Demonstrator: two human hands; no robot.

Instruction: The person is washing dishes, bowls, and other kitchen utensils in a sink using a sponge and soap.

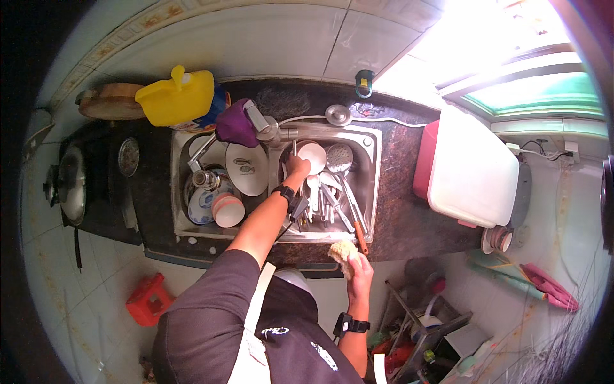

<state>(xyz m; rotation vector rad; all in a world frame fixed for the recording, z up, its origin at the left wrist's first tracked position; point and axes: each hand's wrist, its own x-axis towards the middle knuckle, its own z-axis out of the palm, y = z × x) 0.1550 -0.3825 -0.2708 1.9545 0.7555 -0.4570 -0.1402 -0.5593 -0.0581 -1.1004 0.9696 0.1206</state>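
Note:
My left hand (298, 168) reaches into the right basin of a steel double sink (377, 192). Its fingers are beside a white bowl (312, 156), and a slim pale handle (294, 147) sticks up by them; whether it grips either is hidden. A pale scrubbing sponge (343, 254) is held in my right hand (360, 276), in front of the sink's edge. Near my left hand lie a perforated skimmer (339, 157), a white spoon (313, 189) and several knives and utensils. One long utensil has an orange-brown handle (360, 238) that rests over the front rim.
In the left basin are an oval fish-patterned plate (246, 170), pink-rimmed bowls (228, 211) and a blue-patterned dish (199, 206). The faucet spout (206, 179) hangs over them, a purple cloth (237, 124) on the faucet. A yellow jug (177, 98) and a white-lidded pink bin (472, 168) flank the sink.

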